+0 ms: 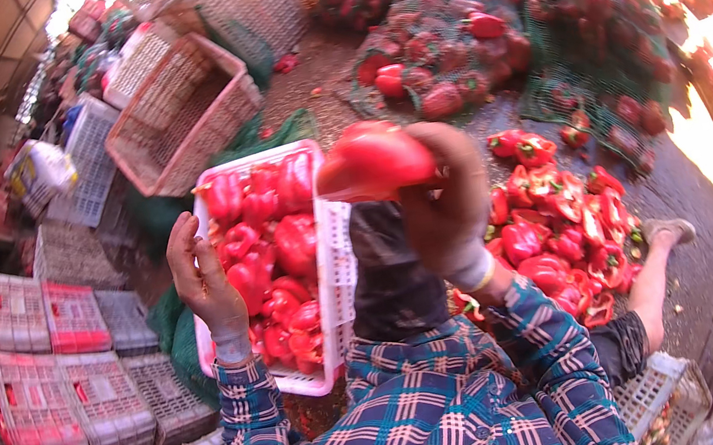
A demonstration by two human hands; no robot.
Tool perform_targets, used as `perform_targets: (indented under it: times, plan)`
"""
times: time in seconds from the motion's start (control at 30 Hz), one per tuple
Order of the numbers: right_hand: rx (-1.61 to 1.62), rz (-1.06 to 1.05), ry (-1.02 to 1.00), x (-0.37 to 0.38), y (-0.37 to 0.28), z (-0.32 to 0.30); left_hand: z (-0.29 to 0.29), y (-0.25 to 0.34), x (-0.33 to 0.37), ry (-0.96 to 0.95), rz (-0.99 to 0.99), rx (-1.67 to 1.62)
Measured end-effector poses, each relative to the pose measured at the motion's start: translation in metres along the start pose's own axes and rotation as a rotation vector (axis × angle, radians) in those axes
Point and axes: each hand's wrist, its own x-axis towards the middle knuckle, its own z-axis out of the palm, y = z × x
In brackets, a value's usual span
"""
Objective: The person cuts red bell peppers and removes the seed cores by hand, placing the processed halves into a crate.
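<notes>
A large red bell pepper (376, 161) is gripped in my right hand (451, 197), raised above my leg; pepper and hand are slightly smeared by motion. My left hand (208, 280) is held up over the left edge of a white plastic crate (341, 267), its fingers apart with nothing between them. Red bell peppers (275, 269) fill much of that crate. On the ground to the right of my leg lies a heap of red peppers (557, 236), several of them cut or broken. Both hands look gloved.
Green net sacks of peppers (439, 39) lie at the far side and far right. An open pinkish crate (183, 115) tilts beyond the white one. Stacked crates (75, 401) stand along the left. Another crate (655, 399) sits at the lower right, near a bare lower leg (654, 281).
</notes>
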Motion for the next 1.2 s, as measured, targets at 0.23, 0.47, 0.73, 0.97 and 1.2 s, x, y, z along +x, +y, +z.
perform_targets:
  times: [0.23, 0.47, 0.73, 0.97, 1.2]
  plan:
    - [-0.274, -0.429, -1.086, -0.135, -0.025, 0.118, -0.030, -0.082, -0.065, -0.168, 0.036, 0.383]
    - [-0.139, -0.144, -0.824, -0.061, -0.038, 0.002, 0.007, -0.158, -0.141, -0.550, -0.009, 0.672]
    - [-0.256, 0.090, -0.618, -0.061, -0.012, -0.077, 0.063, -0.178, -0.131, -0.475, -0.067, 1.224]
    - [-0.780, 0.422, -0.490, -0.113, 0.073, -0.194, 0.039, -0.202, -0.111, -0.476, -0.267, 0.685]
    - [-1.246, 0.393, -0.566, -0.086, 0.185, -0.260, 0.083, -0.034, -0.030, -0.265, -0.135, 0.097]
